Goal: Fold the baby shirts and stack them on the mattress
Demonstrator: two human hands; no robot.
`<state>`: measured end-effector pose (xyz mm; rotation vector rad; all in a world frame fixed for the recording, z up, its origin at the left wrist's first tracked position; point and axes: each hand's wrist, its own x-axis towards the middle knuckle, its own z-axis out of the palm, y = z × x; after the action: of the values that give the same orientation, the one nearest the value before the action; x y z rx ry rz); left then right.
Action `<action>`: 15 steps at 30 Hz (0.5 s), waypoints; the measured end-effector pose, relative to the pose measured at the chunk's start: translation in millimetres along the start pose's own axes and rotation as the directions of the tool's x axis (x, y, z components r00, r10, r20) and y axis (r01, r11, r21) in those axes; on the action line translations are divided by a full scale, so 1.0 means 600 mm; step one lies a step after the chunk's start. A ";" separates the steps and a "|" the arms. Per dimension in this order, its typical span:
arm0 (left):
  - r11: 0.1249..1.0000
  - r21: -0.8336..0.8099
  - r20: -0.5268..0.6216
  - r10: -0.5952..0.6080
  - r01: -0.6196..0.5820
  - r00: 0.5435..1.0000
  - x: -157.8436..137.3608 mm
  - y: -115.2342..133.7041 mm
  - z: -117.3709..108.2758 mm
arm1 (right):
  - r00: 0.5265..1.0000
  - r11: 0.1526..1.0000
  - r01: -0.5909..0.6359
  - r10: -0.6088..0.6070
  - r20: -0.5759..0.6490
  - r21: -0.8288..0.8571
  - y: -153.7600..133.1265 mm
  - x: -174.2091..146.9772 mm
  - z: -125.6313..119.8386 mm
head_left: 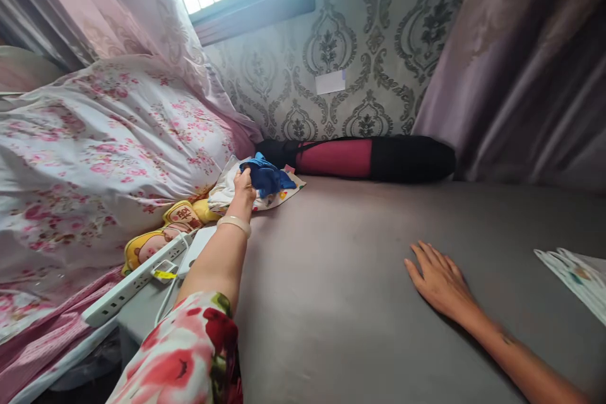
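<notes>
Stretched far forward, my left hand (245, 182) has its fingers closed on a dark blue cloth (265, 178), bunched up with a lighter blue edge. Beneath that cloth lies a white fabric piece with coloured prints (225, 190). The exact kind of the blue cloth cannot be made out from its folds. My right hand (438, 278) is open, palm down with fingers extended over the grey sheet (341, 278), and it holds nothing.
Along the patterned wall lies a long black and red bag (336, 158). To the left are a flowered cover (108, 145), a yellow cartoon cushion (146, 246) and a white power strip (137, 281) with cords. White folded fabric (575, 278) lies at the right.
</notes>
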<state>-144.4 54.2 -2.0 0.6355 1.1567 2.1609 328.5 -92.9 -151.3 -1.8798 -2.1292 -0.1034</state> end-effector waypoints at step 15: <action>0.864 0.072 0.562 -0.447 0.497 0.696 -0.307 -0.017 0.178 | 0.910 0.565 0.198 0.198 -0.365 0.801 -0.143 0.074 -0.129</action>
<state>57.8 -9.2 19.8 0.7681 0.7800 1.4240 253.5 -81.9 -53.6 -1.1280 -1.4457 0.4083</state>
